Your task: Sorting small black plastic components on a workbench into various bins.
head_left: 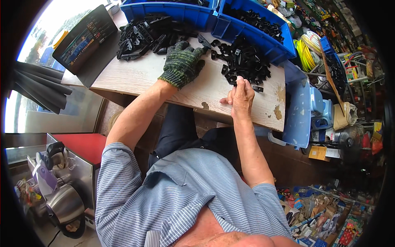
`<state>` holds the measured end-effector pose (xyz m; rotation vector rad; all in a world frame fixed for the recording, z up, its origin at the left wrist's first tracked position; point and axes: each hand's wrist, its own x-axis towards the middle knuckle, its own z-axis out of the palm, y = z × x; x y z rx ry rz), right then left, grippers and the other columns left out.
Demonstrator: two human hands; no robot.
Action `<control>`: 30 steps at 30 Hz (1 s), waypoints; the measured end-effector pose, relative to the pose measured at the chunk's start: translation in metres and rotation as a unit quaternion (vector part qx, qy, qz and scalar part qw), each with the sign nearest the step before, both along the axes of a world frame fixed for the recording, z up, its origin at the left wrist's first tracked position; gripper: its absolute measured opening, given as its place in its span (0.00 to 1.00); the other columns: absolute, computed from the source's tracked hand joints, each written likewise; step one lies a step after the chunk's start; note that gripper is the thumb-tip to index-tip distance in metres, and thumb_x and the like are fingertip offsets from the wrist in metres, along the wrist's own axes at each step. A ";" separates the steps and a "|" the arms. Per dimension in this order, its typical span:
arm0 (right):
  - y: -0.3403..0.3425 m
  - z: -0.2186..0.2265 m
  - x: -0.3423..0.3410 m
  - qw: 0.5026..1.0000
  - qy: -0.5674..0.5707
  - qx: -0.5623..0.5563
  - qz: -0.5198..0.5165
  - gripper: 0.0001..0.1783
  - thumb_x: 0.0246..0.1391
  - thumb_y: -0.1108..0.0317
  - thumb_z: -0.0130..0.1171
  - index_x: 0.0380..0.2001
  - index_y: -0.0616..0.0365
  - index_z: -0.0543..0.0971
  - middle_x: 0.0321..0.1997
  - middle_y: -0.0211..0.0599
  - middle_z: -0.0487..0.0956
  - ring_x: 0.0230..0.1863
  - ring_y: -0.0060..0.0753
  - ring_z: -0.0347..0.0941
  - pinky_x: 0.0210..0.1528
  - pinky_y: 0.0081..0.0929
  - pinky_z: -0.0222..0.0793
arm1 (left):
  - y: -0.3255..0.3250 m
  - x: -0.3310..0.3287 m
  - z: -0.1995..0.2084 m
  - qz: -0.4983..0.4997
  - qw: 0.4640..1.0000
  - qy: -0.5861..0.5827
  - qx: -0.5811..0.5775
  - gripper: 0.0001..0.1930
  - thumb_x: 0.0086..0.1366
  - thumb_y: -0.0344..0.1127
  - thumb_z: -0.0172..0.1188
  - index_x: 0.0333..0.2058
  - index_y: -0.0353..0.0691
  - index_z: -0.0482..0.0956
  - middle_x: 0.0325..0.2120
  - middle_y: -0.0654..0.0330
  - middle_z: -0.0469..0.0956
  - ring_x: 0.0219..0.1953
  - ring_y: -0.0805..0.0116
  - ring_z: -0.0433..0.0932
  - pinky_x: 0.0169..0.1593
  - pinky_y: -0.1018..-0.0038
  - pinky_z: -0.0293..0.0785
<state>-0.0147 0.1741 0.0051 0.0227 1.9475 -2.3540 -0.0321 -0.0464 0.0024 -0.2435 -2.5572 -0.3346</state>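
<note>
My left hand (181,65), in a green and black knitted glove, is over the table between two heaps. Its fingers are closed on a dark plastic clip (203,41) that sticks out past the fingertips. Long black plastic pieces (142,37) lie heaped just beyond and to the left of the glove. My bare right hand (242,99) has its fingertips pinched at the near edge of a heap of small black plastic parts (249,61). Whatever is in that pinch is too small and hidden to make out. A loose black part (258,89) lies beside its fingers.
Two blue bins, left (170,14) and right (257,35), stand along the table's far edge. A propped tablet (86,37) is on the left. The table (263,109) has a chipped front edge. A light-blue tub (298,107) stands right, a kettle (66,203) lower left.
</note>
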 end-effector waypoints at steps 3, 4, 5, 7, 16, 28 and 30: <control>0.001 -0.002 -0.001 1.000 0.003 -0.006 0.004 0.16 0.65 0.55 0.52 0.26 0.50 0.67 0.08 0.21 0.53 0.09 0.18 0.52 0.12 0.29 0.73 | 0.004 -0.008 -0.002 0.040 0.999 -0.008 -0.017 0.22 0.58 0.44 0.64 0.53 0.55 0.79 0.42 0.57 0.81 0.54 0.50 0.72 0.55 0.51 0.65; 0.001 -0.003 -0.001 1.000 0.005 -0.009 0.006 0.16 0.65 0.55 0.52 0.26 0.50 0.67 0.08 0.21 0.53 0.09 0.18 0.52 0.12 0.29 0.73 | 0.005 -0.011 -0.001 0.065 0.998 -0.005 -0.027 0.22 0.58 0.44 0.64 0.52 0.55 0.80 0.41 0.57 0.81 0.54 0.50 0.73 0.54 0.51 0.66; 0.002 -0.003 -0.001 1.000 0.005 -0.008 0.004 0.16 0.65 0.55 0.52 0.26 0.50 0.67 0.08 0.21 0.53 0.09 0.18 0.52 0.12 0.29 0.73 | 0.006 -0.015 -0.002 0.064 0.998 -0.005 -0.027 0.22 0.58 0.44 0.64 0.52 0.55 0.80 0.41 0.57 0.81 0.54 0.50 0.73 0.54 0.51 0.66; 0.000 -0.001 -0.001 1.000 0.000 -0.007 0.003 0.16 0.65 0.55 0.52 0.26 0.50 0.67 0.08 0.22 0.53 0.08 0.18 0.52 0.12 0.30 0.73 | 0.005 -0.022 -0.004 0.078 0.996 0.027 -0.026 0.22 0.58 0.46 0.64 0.52 0.55 0.79 0.41 0.57 0.81 0.52 0.50 0.74 0.51 0.51 0.66; -0.001 0.001 -0.001 1.000 0.003 0.004 0.003 0.16 0.65 0.55 0.52 0.25 0.50 0.66 0.08 0.22 0.53 0.08 0.19 0.53 0.12 0.30 0.73 | 0.003 -0.047 -0.013 0.114 0.992 0.046 -0.010 0.13 0.61 0.37 0.55 0.45 0.50 0.81 0.40 0.57 0.82 0.50 0.49 0.74 0.49 0.48 0.65; 0.003 -0.005 -0.002 1.000 0.019 -0.007 -0.001 0.17 0.65 0.55 0.51 0.25 0.50 0.66 0.08 0.22 0.54 0.08 0.19 0.53 0.13 0.31 0.74 | 0.000 -0.053 -0.010 0.124 0.988 0.039 -0.088 0.14 0.62 0.39 0.55 0.47 0.55 0.82 0.36 0.60 0.82 0.46 0.54 0.75 0.48 0.52 0.66; 0.001 -0.005 -0.001 1.000 0.014 -0.012 0.000 0.17 0.65 0.55 0.52 0.25 0.50 0.66 0.08 0.22 0.54 0.08 0.19 0.53 0.13 0.32 0.74 | -0.005 -0.053 -0.016 0.116 0.988 0.053 -0.088 0.15 0.62 0.37 0.55 0.47 0.56 0.81 0.35 0.60 0.83 0.46 0.54 0.75 0.48 0.52 0.66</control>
